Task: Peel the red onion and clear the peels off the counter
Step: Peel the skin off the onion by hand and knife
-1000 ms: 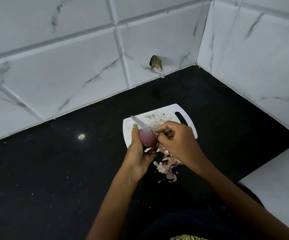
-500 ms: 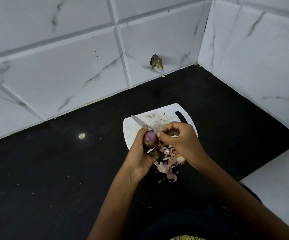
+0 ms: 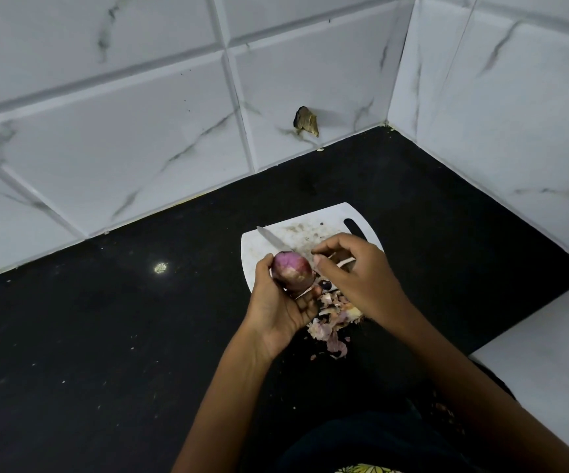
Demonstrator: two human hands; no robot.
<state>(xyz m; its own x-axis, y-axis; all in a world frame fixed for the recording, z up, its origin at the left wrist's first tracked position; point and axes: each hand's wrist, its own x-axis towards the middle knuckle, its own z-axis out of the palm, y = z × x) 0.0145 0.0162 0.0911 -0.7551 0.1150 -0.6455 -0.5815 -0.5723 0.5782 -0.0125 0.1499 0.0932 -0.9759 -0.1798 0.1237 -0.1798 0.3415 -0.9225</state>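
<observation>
While your left hand (image 3: 278, 302) cups the red onion (image 3: 291, 272) above the worktop (image 3: 105, 336), your right hand (image 3: 354, 274) grips the knife (image 3: 272, 238) just right of it, blade pointing away-left; peels (image 3: 332, 322) lie beneath.

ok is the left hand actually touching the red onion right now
Touching. The head view shows the left hand wrapped around the red onion, thumb against its left side and fingers under it, no gap visible.

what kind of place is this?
Likely a home kitchen corner: black counter against marble-look wall tiles, white cutting board with a knife, and onion peels.
</observation>
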